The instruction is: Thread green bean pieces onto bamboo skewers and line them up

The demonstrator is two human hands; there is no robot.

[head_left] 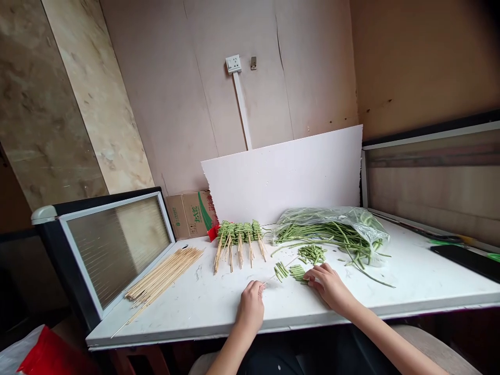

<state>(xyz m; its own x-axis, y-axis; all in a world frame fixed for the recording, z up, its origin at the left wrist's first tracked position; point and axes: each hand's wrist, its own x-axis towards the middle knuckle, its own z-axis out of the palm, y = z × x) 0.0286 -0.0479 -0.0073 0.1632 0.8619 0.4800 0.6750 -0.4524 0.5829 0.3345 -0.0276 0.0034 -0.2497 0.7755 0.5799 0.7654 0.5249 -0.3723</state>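
One white table carries everything, walled in by two framed, ribbed-glass partitions, one at the left and one at the right. One white board stands upright along the back, closing off the rear. In front of it, one clear plastic bag takes up the rear right, full of long green beans too many to count; several trail out past the right hand. One printed cardboard box fills the rear left corner. Dozens of loose bamboo skewers lie fanned at the left, overlapping. Behind the hands, loaded bean skewers lie in about five clusters, sticks pointing forward.

The left hand pinches the end of one thin skewer. The right hand, fingers slightly curled, has its fingertips at a row of cut beans; whether it grips one, I cannot tell. One heap of bean pieces lies just behind that row. Smallest is a group of about five short pieces across the held skewer.
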